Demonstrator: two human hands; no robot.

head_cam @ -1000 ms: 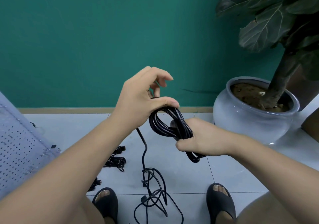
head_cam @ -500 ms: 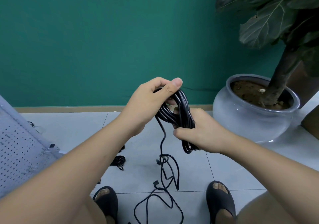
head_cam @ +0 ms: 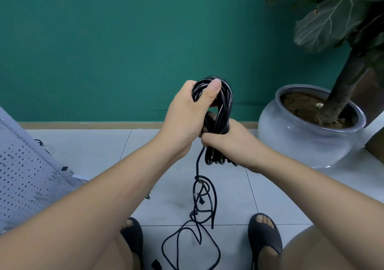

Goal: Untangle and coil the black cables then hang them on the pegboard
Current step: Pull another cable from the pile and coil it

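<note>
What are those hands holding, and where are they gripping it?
Both hold one coil of black cable: the left hand pinches its top loop, the right hand clamps its middle.

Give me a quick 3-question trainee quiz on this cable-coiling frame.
1. True or false: the coiled cable is already hanging on the pegboard.
2. Which hand pins the top of the coil under its thumb? A) left hand B) right hand
3. Fill in: the uncoiled tail hangs down to the ____ between the sandals.

Key: 1 false, both hands hold it in the air. 2 A; the right hand's grip is around the coil's middle. 3 floor.
</note>
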